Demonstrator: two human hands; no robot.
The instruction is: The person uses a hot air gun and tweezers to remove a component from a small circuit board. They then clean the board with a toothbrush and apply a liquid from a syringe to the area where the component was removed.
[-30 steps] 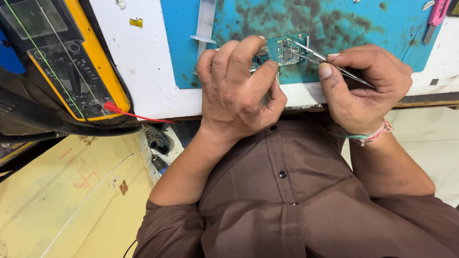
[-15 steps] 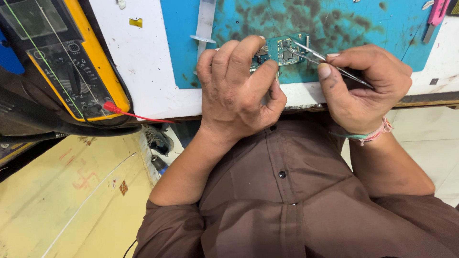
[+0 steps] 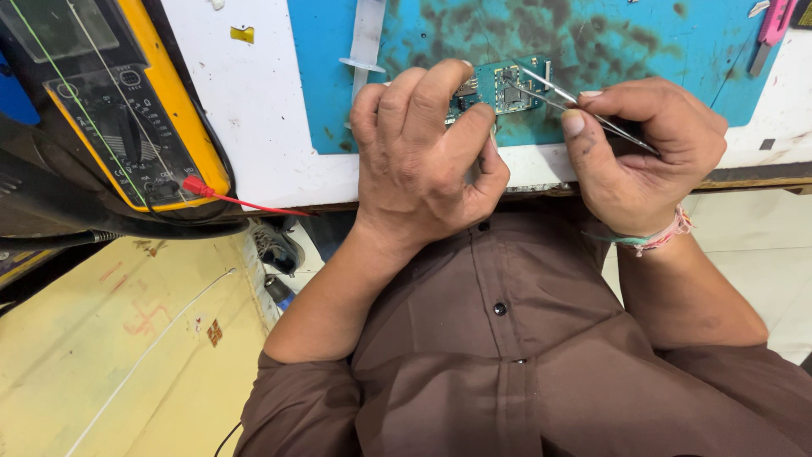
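Top centre of the frame, the left hand (image 3: 427, 156) is curled over a small green circuit board (image 3: 499, 89), fingers bent and closed on its left edge, pinning it against the blue mat (image 3: 626, 51). The board sits just above the near edge of the mat, partly hidden behind those fingers. To the right, the right hand (image 3: 643, 152) is pinched shut on a pair of slim metal tweezers (image 3: 575, 106), thumb and forefinger clamping the shaft; the tips angle up and left and meet the top of the board. A pink and green thread band (image 3: 655, 237) circles that wrist.

The mat is stained dark in patches and lies on a white table (image 3: 254, 118) that fills the upper part of the frame. Left of the board, a clear plastic syringe (image 3: 365, 42) lies upright on the mat's left side. At upper left a yellow and black multimeter (image 3: 127, 110) rests tilted, a red probe lead (image 3: 233, 199) plugged in at its lower end and trailing right. At the far upper right corner a pink-handled tool (image 3: 771, 25) is partly cut off. A brown buttoned shirt (image 3: 507, 355) fills the bottom of the frame.
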